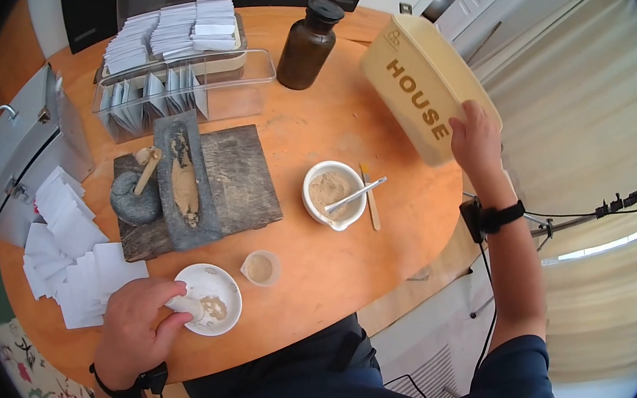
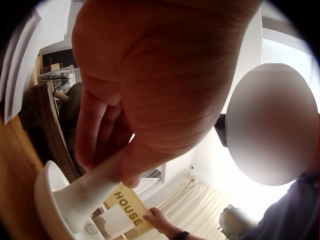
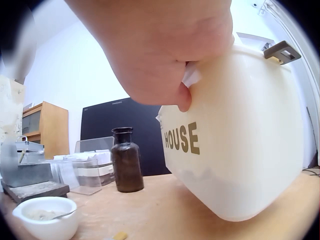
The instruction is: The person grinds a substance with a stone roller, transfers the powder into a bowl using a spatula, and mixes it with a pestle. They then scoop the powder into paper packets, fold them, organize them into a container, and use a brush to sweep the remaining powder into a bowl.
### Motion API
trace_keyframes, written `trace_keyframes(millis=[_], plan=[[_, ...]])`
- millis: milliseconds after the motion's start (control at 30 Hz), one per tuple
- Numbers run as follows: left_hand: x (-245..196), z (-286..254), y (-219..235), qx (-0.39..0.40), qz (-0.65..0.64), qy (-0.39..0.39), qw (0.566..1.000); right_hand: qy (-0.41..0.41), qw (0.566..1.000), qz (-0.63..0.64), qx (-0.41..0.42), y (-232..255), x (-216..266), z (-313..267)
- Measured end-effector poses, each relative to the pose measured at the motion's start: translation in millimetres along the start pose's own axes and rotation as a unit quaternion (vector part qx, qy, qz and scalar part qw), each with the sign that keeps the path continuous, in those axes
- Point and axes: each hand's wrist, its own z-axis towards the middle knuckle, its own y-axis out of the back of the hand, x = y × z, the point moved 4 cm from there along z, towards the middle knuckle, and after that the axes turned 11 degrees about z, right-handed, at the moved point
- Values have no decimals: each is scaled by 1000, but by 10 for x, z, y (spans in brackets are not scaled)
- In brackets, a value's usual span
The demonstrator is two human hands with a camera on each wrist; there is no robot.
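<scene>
My left hand [image 1: 135, 326] pinches a white pestle [image 1: 185, 306] between thumb and fingers, its broad end down in a small white dish [image 1: 198, 272]. Pale brown paste smears the dish's bottom. In the left wrist view the pestle [image 2: 92, 187] leans into the dish. At the table's right side my right hand [image 1: 478, 142] grips the rim of a cream plastic bin [image 1: 419, 73] lettered HOUSE. The right wrist view shows the thumb on the bin's [image 3: 240, 150] outer wall. Most of the other fingers are hidden behind the rim.
A white mortar [image 1: 309, 198] holds brown powder and a spoon, beside a wooden stick [image 1: 373, 209]. Also here are a small cup [image 1: 260, 268], a brown bottle [image 1: 307, 48], a stone grinding trough [image 1: 206, 221] on a dark board, white paper packets [image 1: 94, 276], a clear container [image 1: 245, 81] and a metal case [image 1: 41, 152].
</scene>
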Motion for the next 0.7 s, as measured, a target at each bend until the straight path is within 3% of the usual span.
trace_keyframes(millis=[233,467,567,667,700], plan=[[-2,-8,13,2,2,5,1000,-12,1000,0,20,-170,-204,178],[31,-11,5,6,3,10,1000,-29,999,5,40,-380,-230,-22],[34,-1,4,8,-7,15,1000,-6,999,-13,41,-256,-82,26],[23,-7,17,10,17,25,1000,100,995,-2,18,-40,365,243],[22,-8,19,19,18,30,999,101,995,-1,22,-55,462,338]])
